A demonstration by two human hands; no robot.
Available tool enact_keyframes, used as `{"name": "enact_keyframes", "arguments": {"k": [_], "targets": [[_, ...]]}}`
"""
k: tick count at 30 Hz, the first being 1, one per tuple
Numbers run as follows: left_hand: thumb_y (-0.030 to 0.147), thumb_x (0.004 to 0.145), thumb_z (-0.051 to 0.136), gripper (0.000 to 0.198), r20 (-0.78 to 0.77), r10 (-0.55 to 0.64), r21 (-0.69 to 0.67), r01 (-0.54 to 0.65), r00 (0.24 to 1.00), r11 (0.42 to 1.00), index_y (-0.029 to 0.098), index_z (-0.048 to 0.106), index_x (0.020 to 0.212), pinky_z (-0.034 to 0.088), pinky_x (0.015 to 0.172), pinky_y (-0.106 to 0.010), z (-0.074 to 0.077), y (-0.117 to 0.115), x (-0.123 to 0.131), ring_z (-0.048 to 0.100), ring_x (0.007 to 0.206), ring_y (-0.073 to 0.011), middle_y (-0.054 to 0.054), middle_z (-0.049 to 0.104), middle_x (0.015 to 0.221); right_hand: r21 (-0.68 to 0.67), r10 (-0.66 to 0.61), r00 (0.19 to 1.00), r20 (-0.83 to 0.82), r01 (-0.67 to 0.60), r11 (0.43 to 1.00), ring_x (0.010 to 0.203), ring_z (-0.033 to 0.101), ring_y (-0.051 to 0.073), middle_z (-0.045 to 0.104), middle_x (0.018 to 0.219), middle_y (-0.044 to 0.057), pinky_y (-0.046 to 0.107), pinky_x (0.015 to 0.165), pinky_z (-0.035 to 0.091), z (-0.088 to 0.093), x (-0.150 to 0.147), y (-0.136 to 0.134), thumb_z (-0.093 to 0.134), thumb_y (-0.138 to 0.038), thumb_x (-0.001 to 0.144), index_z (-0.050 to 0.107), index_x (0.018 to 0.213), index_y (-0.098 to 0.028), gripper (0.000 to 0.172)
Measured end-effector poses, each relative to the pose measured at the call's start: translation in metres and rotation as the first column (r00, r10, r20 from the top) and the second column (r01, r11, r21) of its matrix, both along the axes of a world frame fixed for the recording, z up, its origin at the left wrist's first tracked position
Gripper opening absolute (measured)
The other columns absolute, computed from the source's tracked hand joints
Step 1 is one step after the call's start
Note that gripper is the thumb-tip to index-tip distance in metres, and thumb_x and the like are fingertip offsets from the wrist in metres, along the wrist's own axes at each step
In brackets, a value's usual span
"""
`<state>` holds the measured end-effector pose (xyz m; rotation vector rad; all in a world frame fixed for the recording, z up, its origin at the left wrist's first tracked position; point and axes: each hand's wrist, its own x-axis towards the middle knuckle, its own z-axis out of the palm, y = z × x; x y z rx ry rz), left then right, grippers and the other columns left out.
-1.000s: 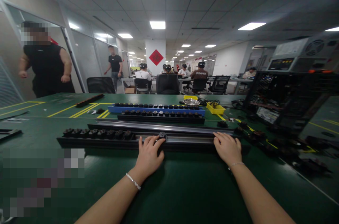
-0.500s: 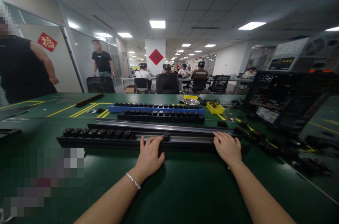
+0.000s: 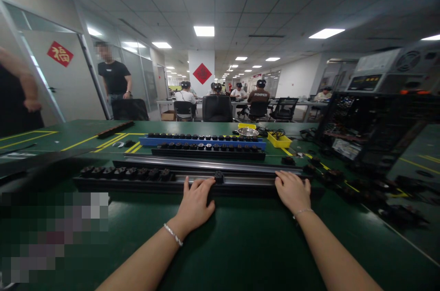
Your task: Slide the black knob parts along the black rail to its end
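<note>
A long black rail (image 3: 127, 185) lies across the green table in front of me, with a row of small black socket-like modules (image 3: 120, 172) packed in its left part. One lone black module (image 3: 218, 176) sits in the channel farther right. My left hand (image 3: 195, 199) rests on the rail, fingers spread, its index fingertip against the left side of that lone module. Toward the rail's right end, my right hand (image 3: 293, 190) lays its extended fingers on the rail, apart from the module. Neither hand is wrapped around anything.
Behind lie another rail (image 3: 213, 163), a black module strip (image 3: 172, 151) and a blue one (image 3: 151, 141). A yellow bin (image 3: 280, 140) with cables and a metal dish (image 3: 248, 132) stand farther back. At right are an open computer case (image 3: 371, 135) and scattered dark parts. People stand beyond.
The lone module and my left fingertips have shifted slightly right along the rail. My right hand has moved slightly left. Both standing people moved left, and a dark blurred shape appeared at the left.
</note>
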<state>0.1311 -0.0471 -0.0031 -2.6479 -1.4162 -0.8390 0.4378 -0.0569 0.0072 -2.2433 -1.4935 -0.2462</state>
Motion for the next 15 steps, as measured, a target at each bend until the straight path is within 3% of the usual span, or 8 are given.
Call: {"name": "enact_keyframes", "arguments": {"k": [4, 7, 11, 15], "targets": [[0.022, 0.075, 0.052, 0.055, -0.022, 0.005, 0.004, -0.004, 1.000, 1.000, 0.027, 0.040, 0.128, 0.003, 0.110, -0.059, 0.000, 0.000, 0.001, 0.045, 0.118, -0.0230, -0.001, 0.054, 0.131, 0.034, 0.055, 0.998, 0.021, -0.056, 0.998, 0.122, 0.043, 0.024, 0.056, 0.128, 0.003, 0.059, 0.105, 0.017, -0.002, -0.007, 0.002, 0.030, -0.034, 0.087, 0.062, 0.115, -0.024, 0.043], [0.023, 0.075, 0.053, 0.057, -0.037, 0.008, 0.010, -0.007, 0.999, 1.000, 0.028, 0.040, 0.130, 0.004, 0.109, -0.061, 0.000, 0.001, 0.002, 0.045, 0.117, -0.0238, 0.000, 0.053, 0.132, 0.067, 0.165, 0.984, 0.071, -0.170, 0.983, 0.119, 0.047, 0.023, 0.059, 0.124, 0.006, 0.051, 0.105, 0.025, -0.004, -0.015, 0.004, 0.032, -0.031, 0.087, 0.064, 0.113, -0.020, 0.043], [0.024, 0.075, 0.053, 0.056, -0.041, 0.014, 0.025, -0.013, 0.999, 1.000, 0.029, 0.041, 0.129, 0.004, 0.109, -0.062, 0.000, 0.001, 0.003, 0.045, 0.117, -0.0241, 0.000, 0.053, 0.132, 0.085, 0.371, 0.921, 0.122, -0.382, 0.920, 0.115, 0.050, 0.020, 0.061, 0.121, 0.009, 0.040, 0.103, 0.033, -0.004, -0.035, 0.008, 0.032, -0.029, 0.088, 0.063, 0.114, -0.014, 0.043], [0.025, 0.075, 0.053, 0.055, -0.049, 0.027, 0.042, -0.025, 0.998, 0.999, 0.030, 0.043, 0.129, 0.005, 0.109, -0.062, -0.001, 0.000, 0.003, 0.045, 0.116, -0.0250, 0.000, 0.052, 0.132, 0.097, 0.490, 0.864, 0.113, -0.500, 0.860, 0.117, 0.049, 0.020, 0.059, 0.124, 0.009, 0.037, 0.105, 0.032, -0.004, -0.063, 0.009, 0.033, -0.029, 0.088, 0.060, 0.120, -0.013, 0.044]]}}
